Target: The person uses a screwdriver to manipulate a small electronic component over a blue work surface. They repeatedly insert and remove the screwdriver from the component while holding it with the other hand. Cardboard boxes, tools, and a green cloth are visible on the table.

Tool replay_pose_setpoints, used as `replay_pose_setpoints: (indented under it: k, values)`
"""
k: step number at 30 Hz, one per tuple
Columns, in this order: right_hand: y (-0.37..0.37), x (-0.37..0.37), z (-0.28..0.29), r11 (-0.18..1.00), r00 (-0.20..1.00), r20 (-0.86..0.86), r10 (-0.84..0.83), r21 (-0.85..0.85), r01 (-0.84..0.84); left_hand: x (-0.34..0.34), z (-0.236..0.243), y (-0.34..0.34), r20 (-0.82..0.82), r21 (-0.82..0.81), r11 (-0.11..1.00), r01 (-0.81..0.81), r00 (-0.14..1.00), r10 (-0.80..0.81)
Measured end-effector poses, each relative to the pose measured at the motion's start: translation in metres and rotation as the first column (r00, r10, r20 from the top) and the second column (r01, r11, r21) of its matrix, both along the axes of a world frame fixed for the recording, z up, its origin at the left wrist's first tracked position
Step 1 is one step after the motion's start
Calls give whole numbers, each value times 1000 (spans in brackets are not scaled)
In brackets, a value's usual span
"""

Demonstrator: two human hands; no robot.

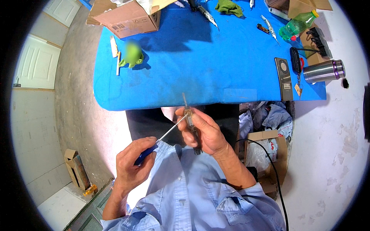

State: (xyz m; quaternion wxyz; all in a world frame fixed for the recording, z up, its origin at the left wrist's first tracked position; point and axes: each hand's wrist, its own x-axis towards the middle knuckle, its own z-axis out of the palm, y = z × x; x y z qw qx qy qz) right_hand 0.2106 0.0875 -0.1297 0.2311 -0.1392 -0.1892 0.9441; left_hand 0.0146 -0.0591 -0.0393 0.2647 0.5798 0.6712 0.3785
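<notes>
My left hand [132, 161] is closed round the blue handle of a screwdriver [146, 154]. The screwdriver's thin metal shaft slants up to the right, and its tip meets the side of a slim, greyish pen-shaped device [189, 120]. That device is gripped in the fingers of my right hand [208, 133], just off the near edge of the table and above my lap. A narrow, pale rod points up from its far end; its dark lower end shows below my fingers. Part of its body is hidden by my fingers.
On the blue-covered table [173, 77] lie a cardboard box [129, 19], a green figure [133, 54], similar pointed tools [208, 16], a green bottle [296, 26], a steel flask [323, 71] and a dark flat case [284, 79]. A black cable [275, 171] hangs at my right.
</notes>
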Motion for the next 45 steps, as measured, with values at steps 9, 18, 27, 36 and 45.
replay_pose_setpoints:
  k: [9,18,27,36,45]
  values:
    - [2,0,2,999,999,-36,-3,-48,1,-1,-1,0,4,0,1000,15,1000,-15]
    - [0,1,2,1000,1000,25,-6,3,6,-1,-2,1,3,7,1000,12,1000,-13]
    - [0,1,2,1000,999,44,-5,27,3,-1,-2,1,-7,9,1000,7,1000,-7]
    - [1,2,4,991,986,167,-28,137,5,0,2,1,18,-74,997,-25,999,26]
    - [1,0,-2,914,949,285,-134,406,6,1,7,0,83,-197,979,-55,994,72]
